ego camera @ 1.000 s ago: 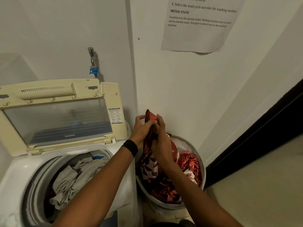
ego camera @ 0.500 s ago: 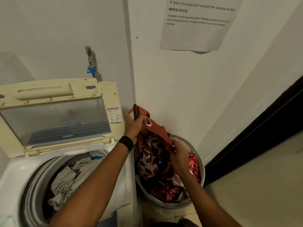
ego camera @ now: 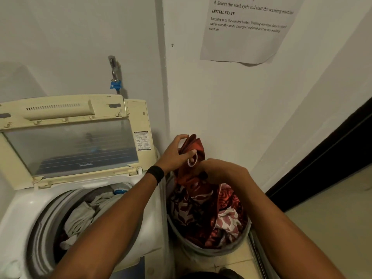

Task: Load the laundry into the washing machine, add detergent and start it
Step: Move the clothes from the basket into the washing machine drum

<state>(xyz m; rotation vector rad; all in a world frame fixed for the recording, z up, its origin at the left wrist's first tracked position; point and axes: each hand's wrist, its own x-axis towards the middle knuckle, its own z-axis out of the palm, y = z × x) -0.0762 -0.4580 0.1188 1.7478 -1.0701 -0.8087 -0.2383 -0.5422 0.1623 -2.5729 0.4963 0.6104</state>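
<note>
Right hand (ego camera: 225,172) risen from the basket (ego camera: 211,252) to just below the left hand (ego camera: 174,153), more red curtain (ego camera: 198,145) bunched in the left hand's grip, white eyelet ring (ego camera: 192,161) now beside its thumb

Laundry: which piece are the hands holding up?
The rust-red cloth with the white ring: the left hand and right hand both grip it above the basket. The grey clothes lie in the washing machine, the pink flowery cloth in the basket.

At one o'clock, a wall sheet (ego camera: 247,43) reads "4 Select the wash cycle and start the washing machine", "INITIAL STATE", then seemingly "Laundry is in the laundry basket". Nine o'clock: lid (ego camera: 60,109) sticker (ego camera: 142,140), illegible.
</note>
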